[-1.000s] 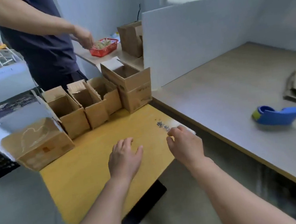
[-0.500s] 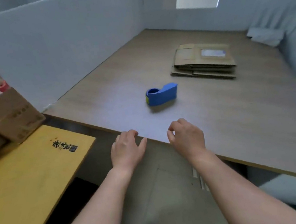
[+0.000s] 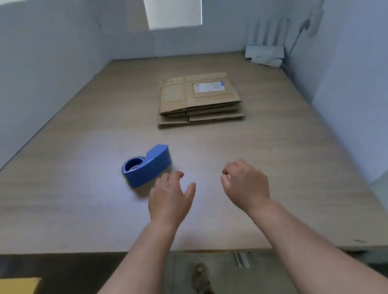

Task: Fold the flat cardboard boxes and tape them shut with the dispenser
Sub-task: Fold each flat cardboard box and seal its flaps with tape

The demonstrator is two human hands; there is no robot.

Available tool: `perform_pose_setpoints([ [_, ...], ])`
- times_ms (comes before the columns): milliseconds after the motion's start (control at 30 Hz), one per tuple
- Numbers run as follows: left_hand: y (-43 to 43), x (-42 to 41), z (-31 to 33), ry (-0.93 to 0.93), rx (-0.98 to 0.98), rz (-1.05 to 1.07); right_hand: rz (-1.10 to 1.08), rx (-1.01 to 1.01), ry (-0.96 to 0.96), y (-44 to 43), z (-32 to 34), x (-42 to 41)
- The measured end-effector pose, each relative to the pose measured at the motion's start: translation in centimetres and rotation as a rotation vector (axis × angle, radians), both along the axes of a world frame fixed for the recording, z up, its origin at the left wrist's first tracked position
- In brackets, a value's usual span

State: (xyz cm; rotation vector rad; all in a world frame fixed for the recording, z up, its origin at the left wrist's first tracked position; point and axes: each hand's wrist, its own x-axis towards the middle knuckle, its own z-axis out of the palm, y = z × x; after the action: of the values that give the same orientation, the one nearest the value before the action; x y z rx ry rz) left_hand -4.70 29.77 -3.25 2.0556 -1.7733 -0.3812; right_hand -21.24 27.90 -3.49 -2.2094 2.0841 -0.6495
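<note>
The blue tape dispenser point(image 3: 147, 165) lies just forward-left of the empty, relaxed left hand point(image 3: 170, 199); the loosely curled, empty right hand point(image 3: 244, 184) is farther off.

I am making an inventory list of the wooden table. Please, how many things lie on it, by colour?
Blue: 1, the tape dispenser.
Brown: 1, the stack of flat cardboard boxes; how many boxes it holds cannot be told.
White: 1, a bundle in the far right corner.
Total: 3.

Blue dispenser point(image 3: 146, 166) — brown flat boxes point(image 3: 198, 99)
</note>
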Motion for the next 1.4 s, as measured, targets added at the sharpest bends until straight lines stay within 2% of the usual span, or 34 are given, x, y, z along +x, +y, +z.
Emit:
perform_pose_setpoints([
  [200, -10.0, 0.5, 1.5, 0.053, 0.008, -0.045, -0.002, 0.072, 0.038, -8.5, 1.1, -0.4],
  [567, -28.8, 3.1, 1.3, -0.018, 0.061, -0.112, -0.126, 0.259, 0.151, -24.7, 0.1, -1.8],
  [867, -38.8, 4.1, -3.6, -0.101, 0.192, -0.032, -0.292, 0.445, 0.019, -34.9, -3.0, -4.6],
  [1000, -40.4, 4.0, -5.3, -0.097, 0.275, -0.006, -0.314, 0.473, 0.017, -37.3, -4.2, -5.3],
  [1133, -39.8, 3.0, -5.2, -0.11, 0.255, 0.02, -0.34, 0.385, 0.02, -36.3, -4.3, -5.0],
  [1300, -35.5, 2.5, -3.0, -0.042, 0.201, 0.006, -0.412, 0.321, -0.285, -32.1, -2.7, -5.0],
  [1400, -32.2, 1.9, -1.4, 0.068, 0.085, -0.005, -0.395, 0.148, -0.469, -29.7, -1.1, -5.2],
])
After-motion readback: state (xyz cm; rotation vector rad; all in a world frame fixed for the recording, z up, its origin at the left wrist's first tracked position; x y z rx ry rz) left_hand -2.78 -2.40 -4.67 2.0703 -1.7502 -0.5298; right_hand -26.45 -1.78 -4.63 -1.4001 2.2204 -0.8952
